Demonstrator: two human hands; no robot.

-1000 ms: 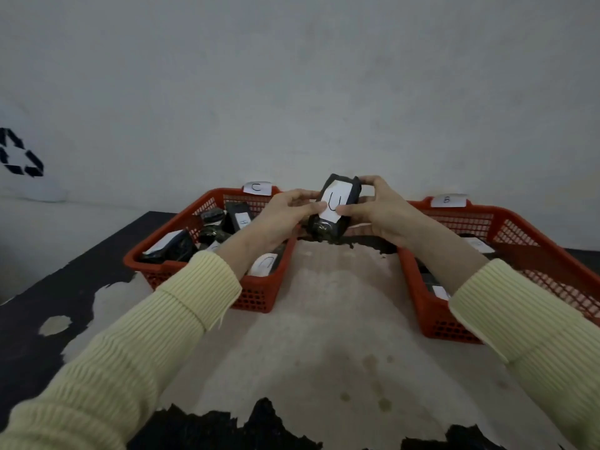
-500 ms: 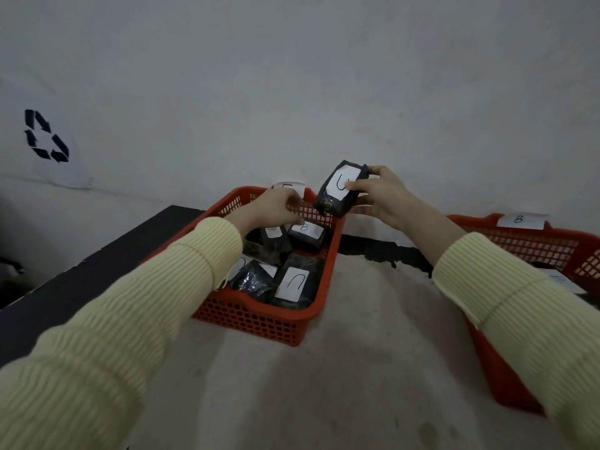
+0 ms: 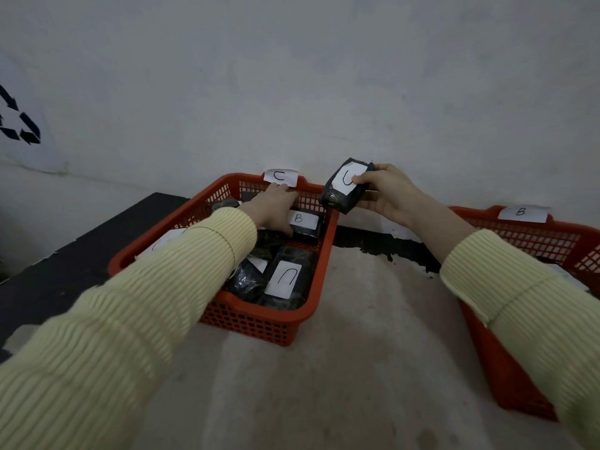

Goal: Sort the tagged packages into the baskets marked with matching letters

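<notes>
Pale, worn worktop carries two red baskets against a grey wall. Her right hand has its grip closed around a black package tagged C, held over the far right corner of the C basket. The left hand reaches inside (fingers hidden), touching a B-tagged package. The B basket sits at right.

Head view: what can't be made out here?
- Left hand fingertips: hidden behind the hand in the C basket, so grasp unclear.
- Package tags under the left sleeve: covered.
- B basket contents: blocked by the right sleeve, cut off by the frame edge.
</notes>
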